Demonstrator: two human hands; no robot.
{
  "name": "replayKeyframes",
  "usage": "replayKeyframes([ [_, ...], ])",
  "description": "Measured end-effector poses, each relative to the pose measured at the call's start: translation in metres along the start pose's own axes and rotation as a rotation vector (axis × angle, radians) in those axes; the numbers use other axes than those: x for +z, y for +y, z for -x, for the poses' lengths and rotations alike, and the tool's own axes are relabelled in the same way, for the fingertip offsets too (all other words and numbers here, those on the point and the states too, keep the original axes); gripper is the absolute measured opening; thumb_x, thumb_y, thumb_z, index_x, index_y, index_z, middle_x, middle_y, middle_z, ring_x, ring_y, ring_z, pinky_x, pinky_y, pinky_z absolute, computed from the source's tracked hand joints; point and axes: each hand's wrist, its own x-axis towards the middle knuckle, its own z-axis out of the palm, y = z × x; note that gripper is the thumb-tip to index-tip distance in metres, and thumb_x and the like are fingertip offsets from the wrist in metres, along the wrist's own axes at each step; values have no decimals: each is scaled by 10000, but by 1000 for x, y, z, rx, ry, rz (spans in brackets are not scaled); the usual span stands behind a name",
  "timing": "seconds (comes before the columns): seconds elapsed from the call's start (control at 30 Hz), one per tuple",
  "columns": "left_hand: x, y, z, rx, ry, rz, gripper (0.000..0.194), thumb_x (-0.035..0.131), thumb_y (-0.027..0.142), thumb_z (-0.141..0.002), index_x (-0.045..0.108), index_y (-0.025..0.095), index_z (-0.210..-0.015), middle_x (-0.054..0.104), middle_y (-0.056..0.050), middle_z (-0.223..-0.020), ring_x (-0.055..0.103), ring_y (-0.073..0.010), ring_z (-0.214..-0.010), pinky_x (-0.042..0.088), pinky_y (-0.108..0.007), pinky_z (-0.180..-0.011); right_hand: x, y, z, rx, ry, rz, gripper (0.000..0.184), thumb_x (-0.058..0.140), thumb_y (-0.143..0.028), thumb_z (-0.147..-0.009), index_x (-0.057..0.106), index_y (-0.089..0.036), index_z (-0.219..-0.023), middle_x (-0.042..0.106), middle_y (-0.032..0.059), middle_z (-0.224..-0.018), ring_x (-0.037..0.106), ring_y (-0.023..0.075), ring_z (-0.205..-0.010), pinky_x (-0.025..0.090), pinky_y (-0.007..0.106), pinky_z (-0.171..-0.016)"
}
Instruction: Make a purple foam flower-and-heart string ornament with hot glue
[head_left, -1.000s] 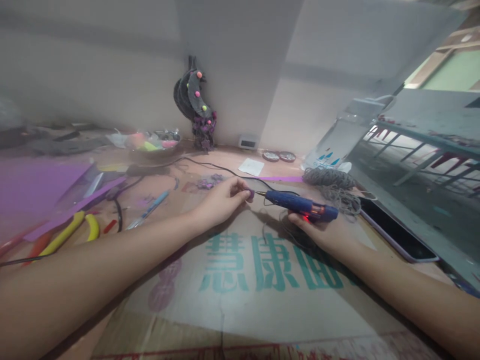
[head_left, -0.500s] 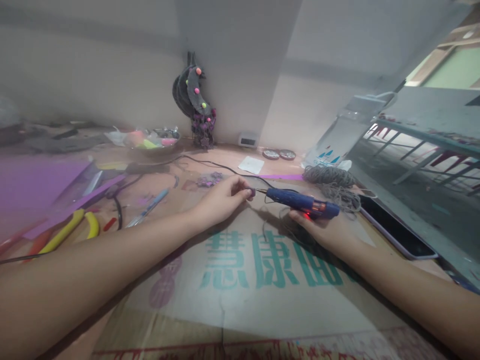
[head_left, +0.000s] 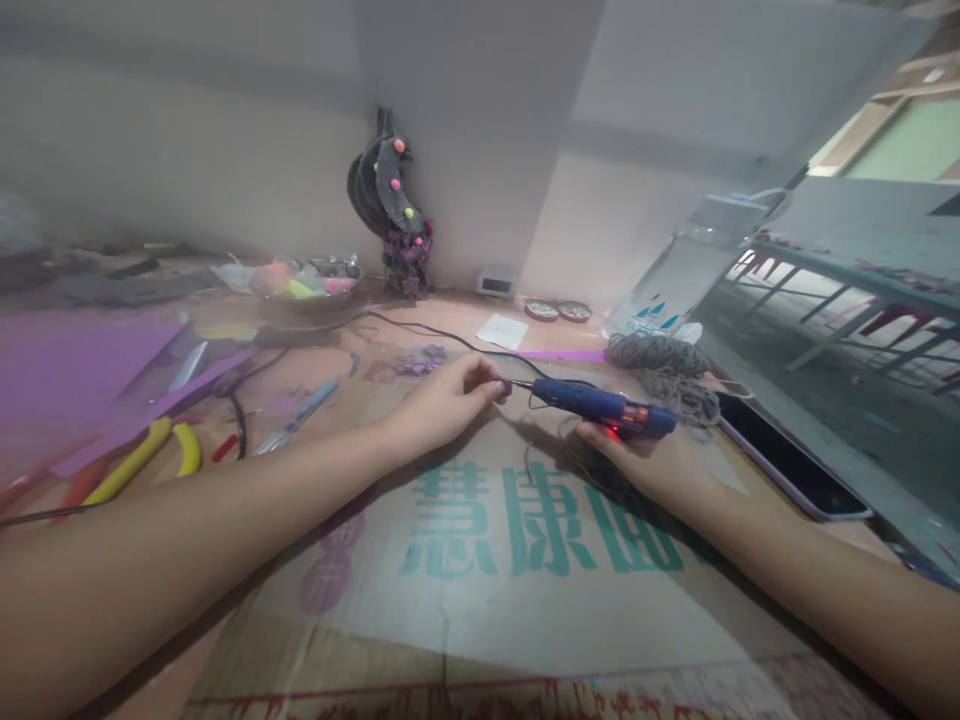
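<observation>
Over the printed sheet, my left hand [head_left: 457, 400] pinches a small purple piece [head_left: 507, 387] between thumb and fingertips; its exact shape is mostly hidden. My right hand [head_left: 637, 460] is wrapped round a blue hot glue gun [head_left: 592, 402] with a red light glowing near the grip. The gun's metal nozzle points left, touching or nearly touching the purple piece. Behind my left hand lie several small purple-and-grey shapes [head_left: 420, 361]. A thin grey strand hangs down below the gun. Grey yarn [head_left: 660, 355] lies in a heap behind my right hand.
A dark crescent ornament with coloured balls [head_left: 394, 190] leans on the wall. Left are purple sheets [head_left: 75, 370], a pen [head_left: 300, 415], yellow-handled scissors or pliers [head_left: 131, 462] and a cable. A phone [head_left: 795, 455] lies at the right edge, near a clear plastic container [head_left: 667, 275].
Both hands, the purple piece and the glue gun hold almost the same position. The view has shifted very slightly.
</observation>
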Motion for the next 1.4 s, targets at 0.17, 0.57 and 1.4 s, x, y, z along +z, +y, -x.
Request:
replayKeyframes([
  [0.17,0,1,0,-5,6,-25,98,565,295,-902,558,200,-879,638,2,-761,593,-147,-716,449,-262,-676,0,0,0,-5,-20,24,161,637,-429,-783,624,-270,-765,723,25,-744,709,265,-733,600,373,-677],
  [0.57,0,0,0,-12,-4,3,88,568,286,-898,547,203,-876,628,10,-748,585,-146,-705,444,-263,-677,1,1,1,6,-11,-7,163,637,-436,-775,624,-273,-785,740,35,-794,723,279,-790,613,397,-727],
  [1.4,2,3,0,0,-14,27,66,556,260,-904,546,199,-880,666,-12,-844,610,-149,-764,462,-275,-717,-1,-2,-1,-31,-2,63,177,622,-428,-774,600,-254,-751,715,28,-717,698,253,-683,586,360,-636],
])
